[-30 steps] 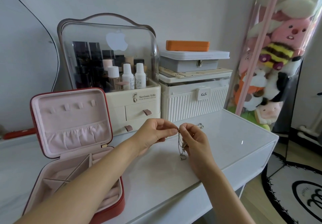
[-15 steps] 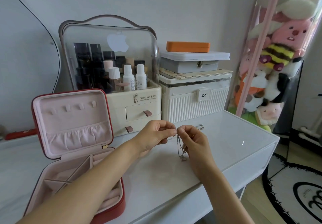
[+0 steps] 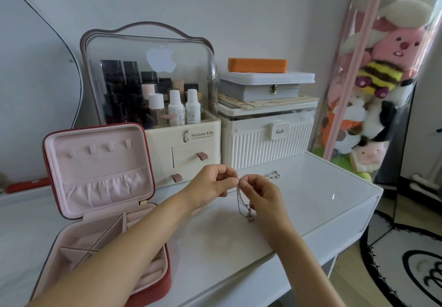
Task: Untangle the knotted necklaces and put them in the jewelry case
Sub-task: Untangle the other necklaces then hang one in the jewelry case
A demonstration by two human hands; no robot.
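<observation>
Little has moved: left hand [image 3: 211, 187] and right hand [image 3: 262, 196] still pinch the necklace chain [image 3: 241, 201] above the tabletop [image 3: 311, 187], untangling; open jewelry case [image 3: 100, 187] waits at nine o'clock.

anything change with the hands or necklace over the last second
Barely. Both hands kept pinching the silver necklace at its top: left hand, right hand, fingertips meeting, chain and pendant dangling above the white table. Nothing was let go. The open jewelry case stayed put.
</observation>
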